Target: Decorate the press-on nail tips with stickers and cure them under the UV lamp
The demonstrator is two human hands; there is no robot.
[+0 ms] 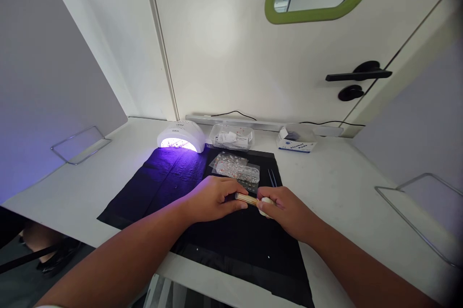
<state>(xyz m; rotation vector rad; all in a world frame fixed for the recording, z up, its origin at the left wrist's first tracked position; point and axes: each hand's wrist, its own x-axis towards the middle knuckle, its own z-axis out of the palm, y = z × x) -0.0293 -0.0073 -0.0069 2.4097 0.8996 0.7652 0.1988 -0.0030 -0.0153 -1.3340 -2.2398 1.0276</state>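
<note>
Both hands meet over the black mat (231, 235). Between the thumb and fingers of my left hand (213, 197) is one end of a short gold-coloured stick-like piece (248, 199); its exact kind is unclear. Its other end runs to my right hand (285, 207), which is closed around a small off-white, rounded thing (266, 200), mostly covered by the fingers. Just beyond the hands lie clear sheets of small decorations (227, 166) and a clear case of small pieces (248, 173). A pair of dark tweezers (272, 178) rests near my right hand.
A white nail lamp (183, 132) glows purple at the back left. Behind the mat stand a clear plastic box (232, 138) with packets and an alcohol pad box (296, 143). Wire stands (81, 146) support side panels. Part of another person's leg (41, 240) shows lower left.
</note>
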